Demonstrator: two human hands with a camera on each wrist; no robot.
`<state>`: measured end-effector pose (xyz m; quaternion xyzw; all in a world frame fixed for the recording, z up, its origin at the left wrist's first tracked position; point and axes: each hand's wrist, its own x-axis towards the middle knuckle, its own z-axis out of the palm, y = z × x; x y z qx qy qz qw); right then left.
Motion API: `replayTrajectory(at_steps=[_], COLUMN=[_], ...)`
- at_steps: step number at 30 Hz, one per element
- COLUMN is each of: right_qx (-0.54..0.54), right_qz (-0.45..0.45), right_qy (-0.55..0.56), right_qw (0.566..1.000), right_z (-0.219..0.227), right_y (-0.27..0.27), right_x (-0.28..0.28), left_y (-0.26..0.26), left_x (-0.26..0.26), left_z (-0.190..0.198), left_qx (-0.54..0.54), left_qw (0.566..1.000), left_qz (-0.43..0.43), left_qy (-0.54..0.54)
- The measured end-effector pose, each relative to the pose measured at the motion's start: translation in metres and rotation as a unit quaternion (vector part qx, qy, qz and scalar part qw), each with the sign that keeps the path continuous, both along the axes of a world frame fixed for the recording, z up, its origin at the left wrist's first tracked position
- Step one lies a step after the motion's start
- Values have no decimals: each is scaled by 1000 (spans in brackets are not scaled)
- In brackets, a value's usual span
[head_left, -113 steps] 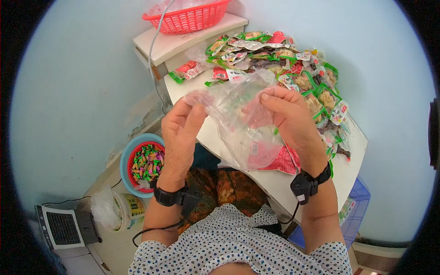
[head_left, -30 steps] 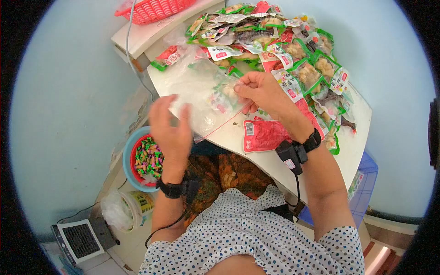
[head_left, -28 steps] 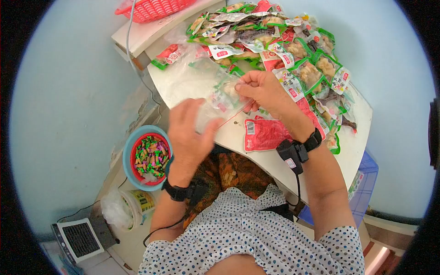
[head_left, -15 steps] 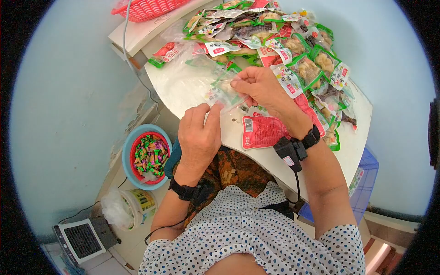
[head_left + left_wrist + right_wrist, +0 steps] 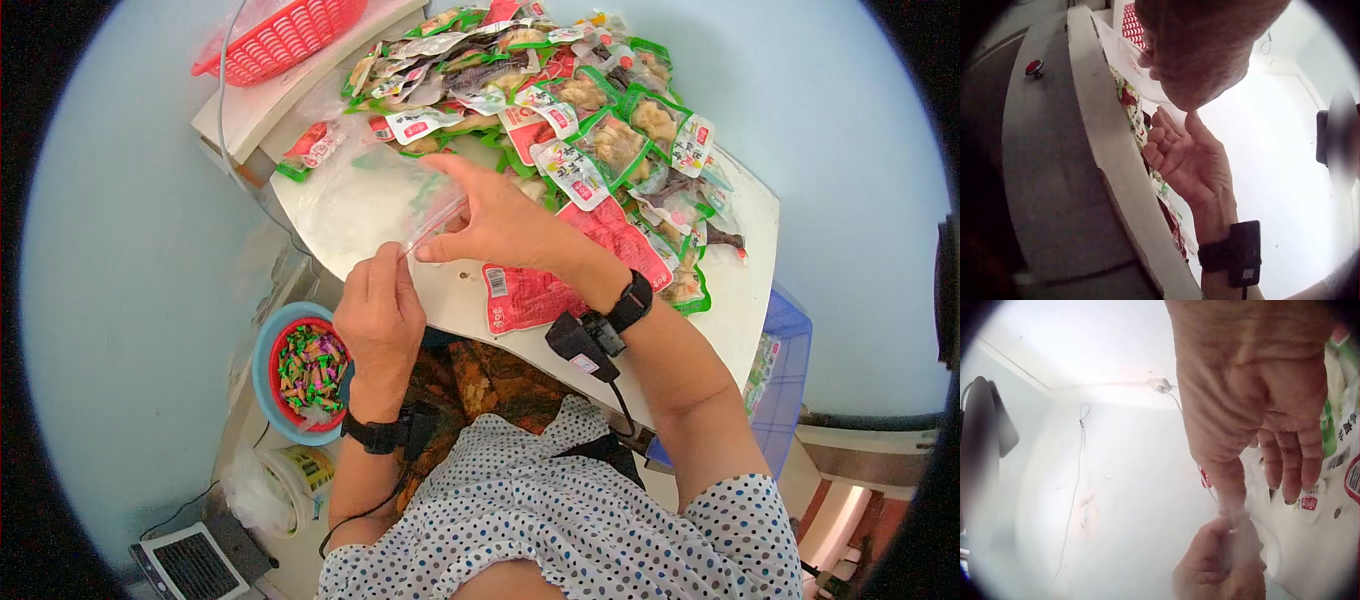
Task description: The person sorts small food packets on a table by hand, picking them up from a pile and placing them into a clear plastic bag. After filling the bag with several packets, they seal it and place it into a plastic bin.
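A clear zip-seal plastic bag [image 5: 365, 195] lies on the white table, its sealing strip turned toward me. My left hand [image 5: 380, 312] pinches one end of that strip between thumb and fingers. Just beyond it, my right hand [image 5: 510, 225] reaches across with straight fingers over the bag and its thumb along the strip. Seen from the right wrist, the right thumb meets the left hand [image 5: 1222, 565] while the other fingers stand spread away from it. A red vacuum packet [image 5: 525, 298] lies under the right forearm, close to the table's front edge.
Clear-and-green food packets [image 5: 615, 145] are heaped across the back and right of the table [image 5: 745, 310]. A red basket [image 5: 290, 45] stands on a ledge at back left. Below left are a blue basin [image 5: 262, 370] with small wrapped sweets and a bucket [image 5: 300, 470]. A blue crate [image 5: 790, 370] stands right.
The bag, held up in both hands at first, came down onto the table. My left hand has moved in and taken its edge; the right hand has let go its pinch and straightened its fingers.
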<state>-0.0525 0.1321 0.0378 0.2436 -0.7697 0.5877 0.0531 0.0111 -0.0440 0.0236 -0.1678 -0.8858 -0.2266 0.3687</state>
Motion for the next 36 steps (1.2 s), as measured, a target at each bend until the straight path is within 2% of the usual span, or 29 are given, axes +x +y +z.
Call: replayTrajectory(at_steps=[4,7,11,13,14,17,20,23,26,29,32,35,36], right_qx=[-18,-12,14,-23,-41,-59,-27,-10,28,39,189,226,270], right_qz=[-44,-66,-113,-138,-152,-182,-178,-169,-197,-199,-168,-149,-132], right_qy=[-47,-58,1,-32,-49,-39,-31,-15,52,64,72,60,76], right_qw=[998,996,994,990,986,981,983,985,979,977,965,961,951], right_z=[2,-4,8,29,35,33,31,23,11,8,18,8,2], right_y=[-1,3,23,37,43,53,51,49,51,52,49,37,36], right_x=[0,-7,-16,-13,-13,-18,-18,-21,-30,-30,-20,-16,-16], left_y=[-4,-6,-22,-33,-38,-45,-43,-34,-13,0,5,4,3], left_x=[-3,2,-11,-17,-15,-19,-24,-35,-35,-38,-47,-53,-56], left_z=[0,9,16,22,30,52,58,39,16,-5,-17,-17,-17], left_qx=[-12,0,-5,17,6,-8,24,-26,-16,26,42,77,98], left_qw=[998,999,989,978,977,967,970,976,993,998,998,995,993], left_qz=[25,51,106,127,143,170,148,110,86,52,49,63,61], left_qy=[49,18,103,164,156,189,191,185,82,21,24,18,20])
